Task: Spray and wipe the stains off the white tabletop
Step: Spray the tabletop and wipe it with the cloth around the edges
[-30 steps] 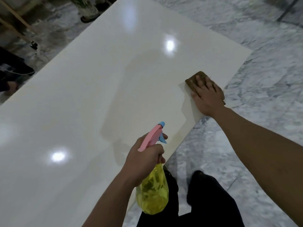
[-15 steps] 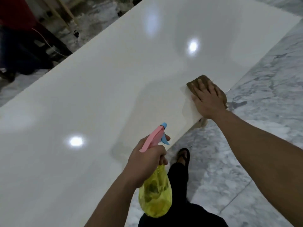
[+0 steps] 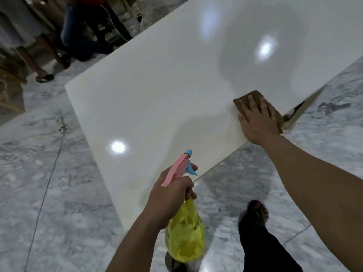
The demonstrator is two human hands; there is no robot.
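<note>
The glossy white tabletop fills the middle of the head view, with faint yellowish stains near its front corner. My left hand grips a spray bottle with a yellow body and a pink and blue head, held over the table's near edge, nozzle pointing away from me. My right hand lies flat with fingers spread on a brown cloth, pressing it on the tabletop close to the right edge.
Grey marble floor surrounds the table. My dark-trousered leg and foot stand by the near edge. People's legs and wooden furniture stand beyond the far left corner. A thin cable runs over the floor at left.
My view has swung left and back, bringing the table's near left corner and the standing people into sight. The right hand stays on the cloth at the right edge; the left still holds the bottle.
</note>
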